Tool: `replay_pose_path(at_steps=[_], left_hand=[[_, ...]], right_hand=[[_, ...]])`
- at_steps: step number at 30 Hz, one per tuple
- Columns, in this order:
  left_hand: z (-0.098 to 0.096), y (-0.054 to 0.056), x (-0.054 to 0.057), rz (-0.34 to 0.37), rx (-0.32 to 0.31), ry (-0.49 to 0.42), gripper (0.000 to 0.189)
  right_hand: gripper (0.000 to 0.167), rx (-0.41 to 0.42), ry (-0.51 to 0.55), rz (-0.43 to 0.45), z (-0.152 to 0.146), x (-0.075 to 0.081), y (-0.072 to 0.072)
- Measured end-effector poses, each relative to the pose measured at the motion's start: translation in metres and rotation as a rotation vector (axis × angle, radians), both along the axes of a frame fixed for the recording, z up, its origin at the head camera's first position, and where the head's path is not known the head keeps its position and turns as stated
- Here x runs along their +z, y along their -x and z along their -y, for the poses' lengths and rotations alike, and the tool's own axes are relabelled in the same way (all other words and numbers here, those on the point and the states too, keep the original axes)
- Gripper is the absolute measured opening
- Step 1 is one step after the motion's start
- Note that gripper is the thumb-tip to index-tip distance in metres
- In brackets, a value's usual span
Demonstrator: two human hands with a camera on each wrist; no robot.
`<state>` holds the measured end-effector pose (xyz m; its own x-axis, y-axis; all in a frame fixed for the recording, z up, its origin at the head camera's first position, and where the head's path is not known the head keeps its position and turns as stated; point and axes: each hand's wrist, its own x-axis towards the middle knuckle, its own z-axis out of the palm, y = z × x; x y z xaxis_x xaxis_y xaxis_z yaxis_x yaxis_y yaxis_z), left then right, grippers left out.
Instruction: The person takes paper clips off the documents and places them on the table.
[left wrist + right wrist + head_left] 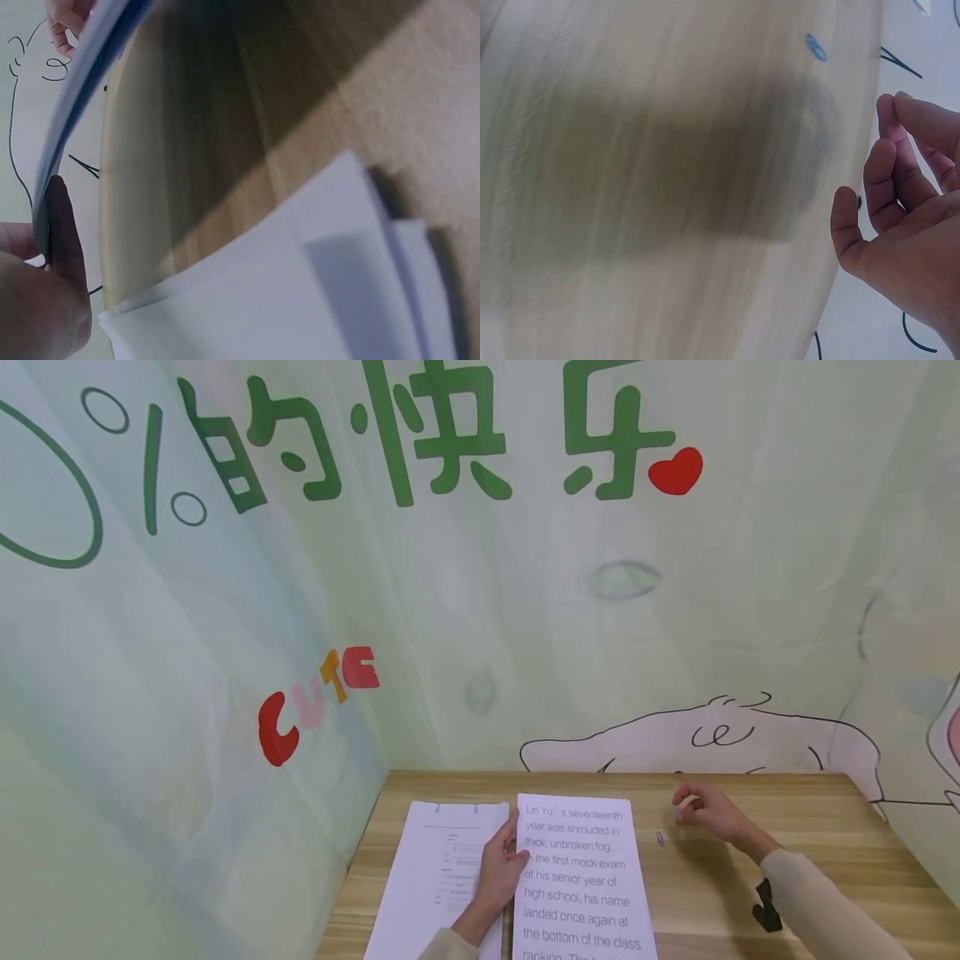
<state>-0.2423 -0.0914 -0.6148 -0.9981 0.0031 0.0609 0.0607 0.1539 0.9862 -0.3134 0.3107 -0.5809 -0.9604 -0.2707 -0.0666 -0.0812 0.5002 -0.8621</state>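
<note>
My left hand (498, 868) grips the left edge of a stack of printed sheets (577, 877) in large type, thumb on top. In the left wrist view the stack (82, 97) appears edge-on, raised above the table, with the fingers (67, 232) at its edge. To the right, my right hand (708, 812) is held over the table, thumb and index fingertips pinched together. A small pale bit shows at those fingertips in the head view; its kind is too small to tell. Near this hand a small paper clip (660, 838) lies on the wood, bluish in the right wrist view.
Left of the stack lies another set of printed sheets (420, 877) with two clips (476, 808) on its top edge. A dark object (767, 906) is beside the right sleeve. The wooden table (720, 893) ends against a printed curtain (480, 610).
</note>
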Motion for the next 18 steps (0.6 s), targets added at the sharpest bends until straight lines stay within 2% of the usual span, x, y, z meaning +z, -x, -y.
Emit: replay_pose_path(at_steps=[5,13,18], left_hand=[[0.001,0.002,-0.003,-0.003,-0.013,0.038,0.075],[0.004,0.002,-0.003,-0.010,-0.020,0.029,0.074],[0.005,0.005,-0.004,-0.021,-0.030,0.027,0.074]], right_hand=[[0.021,0.037,0.046,0.000,-0.002,-0.009,-0.007],[0.024,-0.009,0.015,0.012,0.002,-0.011,-0.011],[0.020,-0.030,-0.043,0.011,0.005,-0.015,-0.010]])
